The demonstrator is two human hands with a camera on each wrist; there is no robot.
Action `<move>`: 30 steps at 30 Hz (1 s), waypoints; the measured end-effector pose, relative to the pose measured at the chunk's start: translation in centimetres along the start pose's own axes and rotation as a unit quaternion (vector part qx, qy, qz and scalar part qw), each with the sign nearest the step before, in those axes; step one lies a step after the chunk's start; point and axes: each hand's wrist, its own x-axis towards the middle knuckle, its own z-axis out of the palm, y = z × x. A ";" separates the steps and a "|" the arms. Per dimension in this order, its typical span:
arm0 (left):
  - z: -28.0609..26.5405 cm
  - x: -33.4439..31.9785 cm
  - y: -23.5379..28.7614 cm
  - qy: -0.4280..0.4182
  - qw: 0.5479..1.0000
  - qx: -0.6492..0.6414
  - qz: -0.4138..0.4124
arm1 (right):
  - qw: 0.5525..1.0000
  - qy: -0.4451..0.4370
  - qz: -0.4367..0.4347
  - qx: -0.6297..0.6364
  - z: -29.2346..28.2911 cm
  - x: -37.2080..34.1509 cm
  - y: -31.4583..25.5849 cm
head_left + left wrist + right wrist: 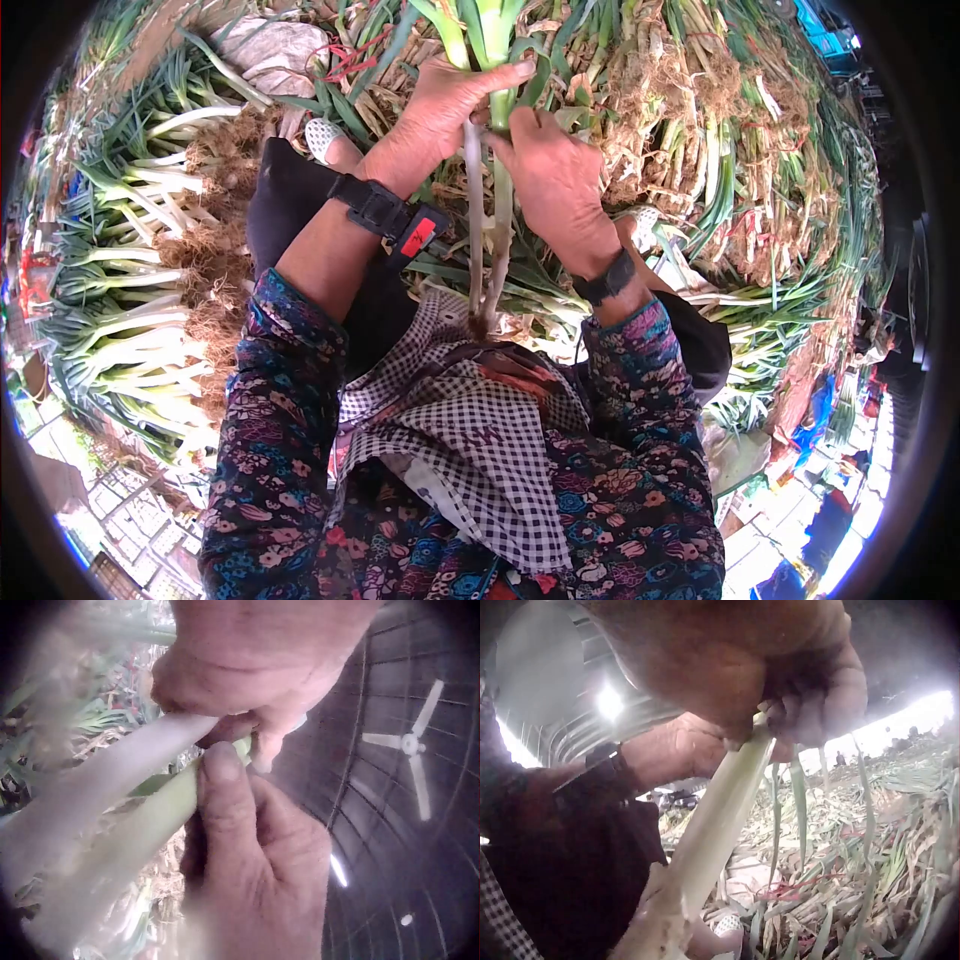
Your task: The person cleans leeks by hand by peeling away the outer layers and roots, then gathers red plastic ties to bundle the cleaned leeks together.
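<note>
Two long leek stalks (502, 190) stand upright before the person's lap, roots down and green leaves up. The left hand (432, 115) grips them near the top of the pale part, its thumb lying across the front. Just below and to the right, the right hand (555, 170) pinches the right stalk with thumb and curled fingers. In the left wrist view the right thumb presses on the greenish stalk (169, 806), beside a whiter stalk (112, 761). The right wrist view shows the right hand (780, 667) pinching a stalk (724, 817); brownish skin clings low on it.
Rows of leeks (150, 330) with brown roots lie at the left. A heap of untrimmed leeks and dry leaves (660, 120) fills the upper right. A pale sack (270, 55) lies at the upper left. A checked apron (480, 430) covers the lap.
</note>
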 end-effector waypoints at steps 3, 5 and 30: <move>-0.9 0.5 0.0 0.020 1.000 0.012 -0.010 | 0.992 -0.063 -0.099 -0.056 0.5 -0.8 0.3; -2.1 1.3 0.4 0.002 1.000 -0.002 0.004 | 0.977 -0.139 -0.155 -0.051 0.8 -3.4 0.1; -6.5 1.8 5.6 0.113 0.990 -0.044 0.077 | 0.894 -0.441 0.067 0.053 9.4 -18.9 10.0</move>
